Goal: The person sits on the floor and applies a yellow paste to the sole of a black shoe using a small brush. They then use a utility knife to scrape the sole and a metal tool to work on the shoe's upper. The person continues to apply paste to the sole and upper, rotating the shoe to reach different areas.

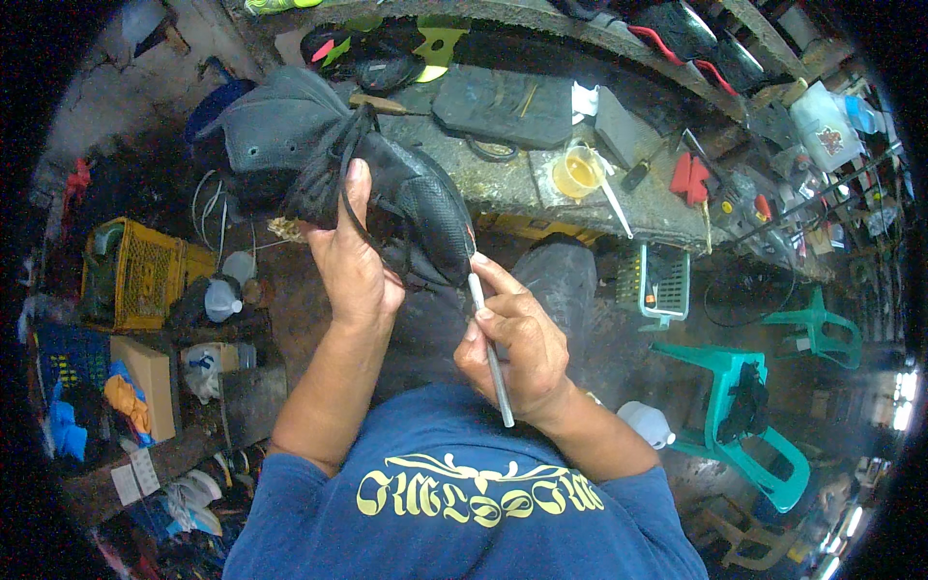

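Observation:
A black shoe (425, 203) with a textured upper and loose laces is gripped in my left hand (353, 271), the thumb up along its side. My right hand (522, 343) is closed around a slim grey metal rod-shaped tool (497, 372), held like a pen. The tool's upper end meets the edge of the shoe's tip, where a small reddish spot shows; its working point is too small to make out. Just beyond my left hand lies a dark grey cap-like thing (275, 126) with small round holes.
A worn workbench (517, 174) runs across the far side, bearing a cup of yellowish stuff (577, 172), a dark flat block (503, 104) and a red-handled tool (689, 178). A yellow crate (145, 275) stands left; a green basket (652, 285) and overturned green chair (720, 387) lie right.

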The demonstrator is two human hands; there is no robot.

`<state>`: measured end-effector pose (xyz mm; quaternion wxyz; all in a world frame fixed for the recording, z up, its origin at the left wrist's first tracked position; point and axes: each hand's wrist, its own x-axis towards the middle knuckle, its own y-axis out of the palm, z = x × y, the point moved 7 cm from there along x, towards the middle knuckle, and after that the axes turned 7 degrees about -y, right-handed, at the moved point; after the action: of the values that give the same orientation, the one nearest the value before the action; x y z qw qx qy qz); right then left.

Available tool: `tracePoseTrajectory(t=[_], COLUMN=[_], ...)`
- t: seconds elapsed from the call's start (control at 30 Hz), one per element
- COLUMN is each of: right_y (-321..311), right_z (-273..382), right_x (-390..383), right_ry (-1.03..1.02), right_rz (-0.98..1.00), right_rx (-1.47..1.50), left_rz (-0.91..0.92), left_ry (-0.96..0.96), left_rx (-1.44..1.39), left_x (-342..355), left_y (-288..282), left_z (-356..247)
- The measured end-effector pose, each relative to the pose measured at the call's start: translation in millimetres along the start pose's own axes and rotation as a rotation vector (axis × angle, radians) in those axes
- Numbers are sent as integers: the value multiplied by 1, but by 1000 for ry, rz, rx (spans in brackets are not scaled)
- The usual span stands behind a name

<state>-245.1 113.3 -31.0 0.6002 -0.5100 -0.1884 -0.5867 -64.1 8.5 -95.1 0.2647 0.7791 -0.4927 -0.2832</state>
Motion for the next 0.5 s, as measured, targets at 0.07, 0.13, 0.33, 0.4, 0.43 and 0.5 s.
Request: tracePoseTrajectory(t=[0.07, 0.13, 0.33, 0.4, 0.43, 0.5], right_y=[0, -1, -28, -42, -46, -44], right_z=[0, -1, -9, -16, -18, -25], right_x=[-1, -1, 11, 15, 18, 20], right_ry=[3, 15, 100, 198, 214, 318], right_rz=[2, -2, -120, -102, -81, 3], right_rx=[5, 9, 197, 180, 151, 38], left_rz=[11, 15, -21, -22, -13, -4], left_ry=[-32, -40, 1, 8, -4, -10], left_rx=[1, -18, 23, 43, 39, 49], left_x=[1, 2, 6, 4, 2, -1], left_y=[-1, -2, -4, -5, -4, -3], left_z=[2, 4, 2, -1, -1, -1])
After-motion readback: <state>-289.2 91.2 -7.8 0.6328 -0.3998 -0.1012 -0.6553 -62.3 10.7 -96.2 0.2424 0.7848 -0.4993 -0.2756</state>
